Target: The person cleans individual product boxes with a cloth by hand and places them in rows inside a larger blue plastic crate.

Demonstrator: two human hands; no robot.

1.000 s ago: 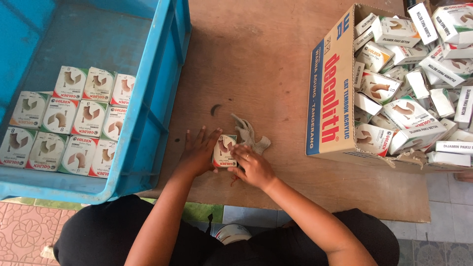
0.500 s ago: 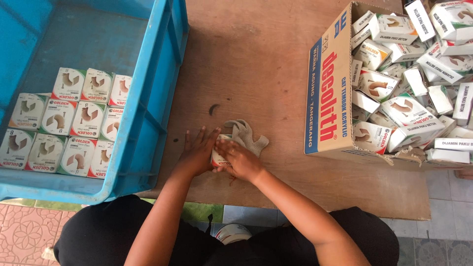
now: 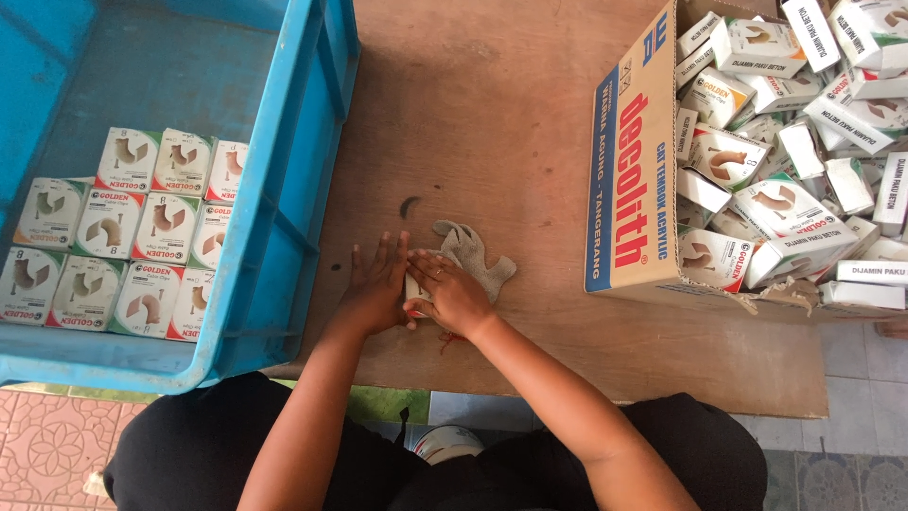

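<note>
A small white box (image 3: 414, 287) lies on the wooden table (image 3: 492, 123), nearly hidden between my two hands. My left hand (image 3: 376, 282) presses flat against its left side with fingers straight. My right hand (image 3: 454, 295) covers its top and right side, fingers curled over it. A grey cloth (image 3: 478, 254) lies on the table just behind my right hand. Only a thin strip of the box shows.
A blue plastic crate (image 3: 284, 218) at the left holds several white boxes (image 3: 132, 237) set in rows. A cardboard carton (image 3: 632, 180) at the right is heaped with several similar white boxes (image 3: 785, 142). A dark mark (image 3: 410, 205) is on the table.
The box was held up and visible between my hands; now both hands press it down on the table and cover it. The hands moved slightly left.
</note>
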